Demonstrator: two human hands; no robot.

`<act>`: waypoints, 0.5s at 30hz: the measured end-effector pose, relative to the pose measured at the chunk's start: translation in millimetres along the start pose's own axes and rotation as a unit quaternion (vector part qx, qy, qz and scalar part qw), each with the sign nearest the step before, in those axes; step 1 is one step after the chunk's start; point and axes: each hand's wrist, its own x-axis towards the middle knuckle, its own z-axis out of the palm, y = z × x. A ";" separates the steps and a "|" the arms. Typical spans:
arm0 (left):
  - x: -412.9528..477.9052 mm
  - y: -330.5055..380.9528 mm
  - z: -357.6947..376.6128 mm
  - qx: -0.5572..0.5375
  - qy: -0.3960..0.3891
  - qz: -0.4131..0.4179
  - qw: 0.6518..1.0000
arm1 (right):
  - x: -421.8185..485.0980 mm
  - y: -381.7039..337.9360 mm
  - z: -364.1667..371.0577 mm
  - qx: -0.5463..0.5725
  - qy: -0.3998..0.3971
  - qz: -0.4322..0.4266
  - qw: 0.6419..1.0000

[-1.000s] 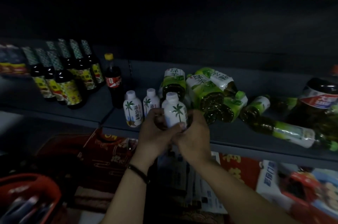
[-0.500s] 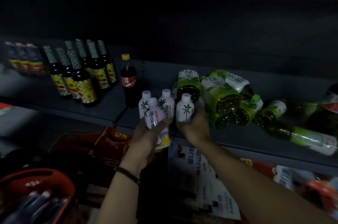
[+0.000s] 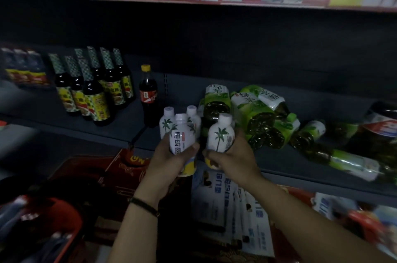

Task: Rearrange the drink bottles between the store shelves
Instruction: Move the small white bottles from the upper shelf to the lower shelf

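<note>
Pickup, seemingly: left hand (image 3: 171,163) wraps one white bottle (image 3: 182,132), right hand (image 3: 235,159) wraps a second bottle (image 3: 221,135), both at frame centre by the shelf (image 3: 285,166) edge. Next, I reckon: carry both to another shelf.

bare shelf floor (image 3: 182,93) right of cola bottle (image 3: 147,95), toppled green tea packs (image 3: 253,116) apparently blocking farther right

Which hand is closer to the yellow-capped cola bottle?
Left. The left hand, gripping one white bottle, is below-right of the cola bottle; the right hand, gripping a second white bottle, is farther right.
</note>
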 end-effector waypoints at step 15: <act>-102.4 166.8 129.3 -0.034 -0.114 0.125 0.985 | -109.8 -153.9 -194.4 0.086 -0.047 -0.080 0.992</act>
